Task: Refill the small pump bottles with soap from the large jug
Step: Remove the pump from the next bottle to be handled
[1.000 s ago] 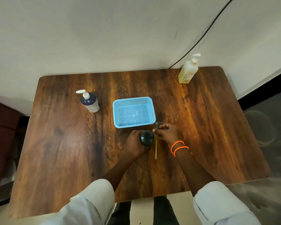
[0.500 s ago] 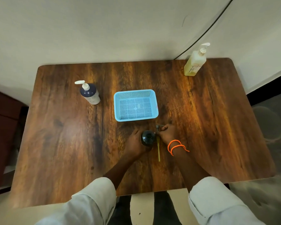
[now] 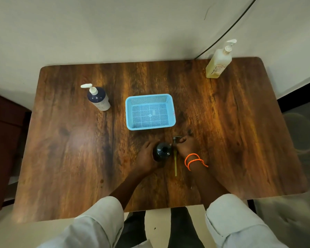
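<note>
A dark wood-grain table [image 3: 240, 140] with rounded corners stands against a plain off-white wall [image 3: 115, 29]. A thin black cable [image 3: 227, 32] runs down the wall to the table's far right corner. At the left a dark reddish cabinet [image 3: 5, 140] stands beside the table; at the right a black skirting strip and grey floor [image 3: 301, 133] show.

A pale blue mesh basket [image 3: 170, 99] sits near the table's middle. Well left of it stands a dark blue pump bottle [image 3: 98, 99] with a white pump, upright. At the far right corner stands a tall yellowish pump bottle [image 3: 217, 64], also upright with a white pump.

Just in front of the basket, a small dark bottle [image 3: 162, 152] stands with its neck open. The left hand [image 3: 147, 156] wraps round its left side, fingers curled against the body. The right hand [image 3: 185, 147] is just right of the bottle, fingers closed on a dark pump head [image 3: 176, 138], whose yellowish dip tube [image 3: 175, 163] lies along the table toward the person. An orange cord bracelet [image 3: 194, 161] circles the right wrist.

The bottle's lower body is hidden behind the left hand, and any liquid inside cannot be made out. Labels on both far bottles are too small to read. Pale rolled sleeves [image 3: 231, 221] are cut off at the bottom edge, and the table's near edge blurs at the corners.
</note>
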